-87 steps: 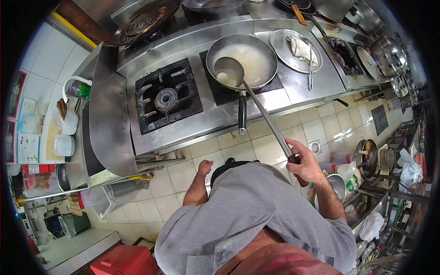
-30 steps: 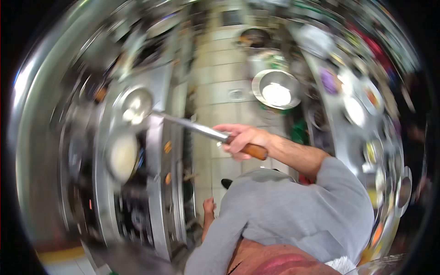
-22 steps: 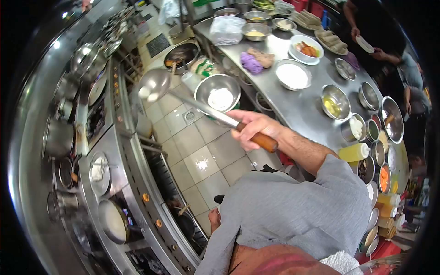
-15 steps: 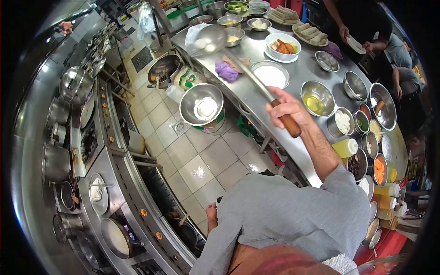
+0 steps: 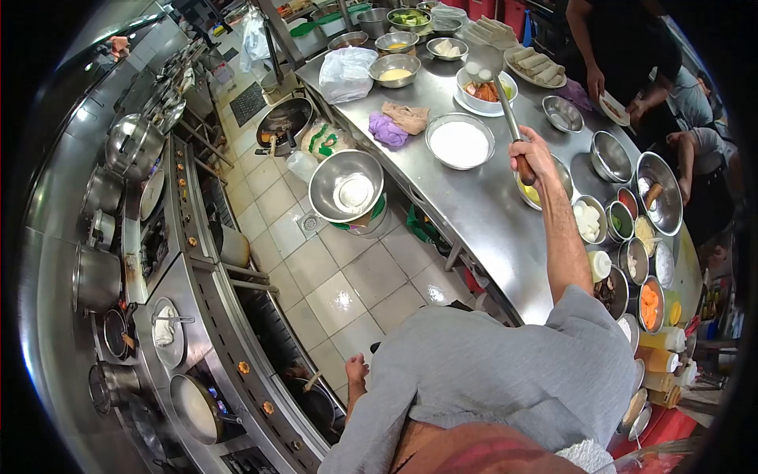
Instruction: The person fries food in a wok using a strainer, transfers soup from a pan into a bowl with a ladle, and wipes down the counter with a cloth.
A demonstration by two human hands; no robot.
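Note:
My right hand (image 5: 534, 160) is closed round the wooden handle of a long metal ladle (image 5: 509, 110). Its bowl is over the rim of a white bowl (image 5: 512, 96) that holds browned pieces of food. Two white round pieces (image 5: 478, 73) show in the ladle. Below my right hand is a steel bowl of yellow liquid (image 5: 525, 192), partly covered by the hand. A bowl of white powder or liquid (image 5: 460, 142) sits to the left. My left hand (image 5: 357, 369) hangs low beside my body, fingers curled, with nothing visible in it.
Steel bowls (image 5: 609, 156), ingredient pots (image 5: 651, 304) and squeeze bottles (image 5: 662, 359) line the counter's right side. Plates of white rolls (image 5: 537, 68) stand at the back. Another person's hands (image 5: 624, 103) hold a plate there. On the left, a pan (image 5: 195, 407) sits on a lit stove.
My right hand has carried the ladle rightward, from above the plastic bag to the white bowl. The other person's plate has moved down slightly. My left hand has barely shifted.

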